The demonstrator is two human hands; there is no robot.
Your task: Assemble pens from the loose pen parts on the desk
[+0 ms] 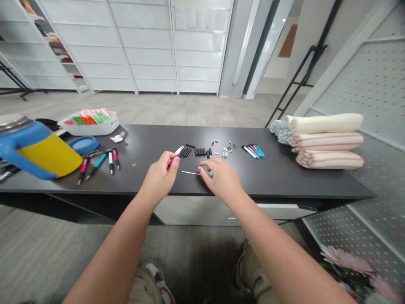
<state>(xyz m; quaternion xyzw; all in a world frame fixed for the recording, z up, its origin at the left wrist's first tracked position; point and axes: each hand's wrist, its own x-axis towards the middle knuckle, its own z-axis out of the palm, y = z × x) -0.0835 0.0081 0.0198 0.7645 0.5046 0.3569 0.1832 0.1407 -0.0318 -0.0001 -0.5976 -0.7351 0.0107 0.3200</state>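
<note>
Gripping a red pen (173,159) in the left hand (160,176), fingers curled tight around it! Next along, a thin white refill (190,172) lies on the black tabletop (284,181), with the right hand (221,179) just beside its tip, fingers (204,169) narrow, holding nothing!

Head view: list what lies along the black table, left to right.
Blue-and-yellow jug, pens, left hand holding a red pen, right hand, pens, rolled striped towels.
</note>
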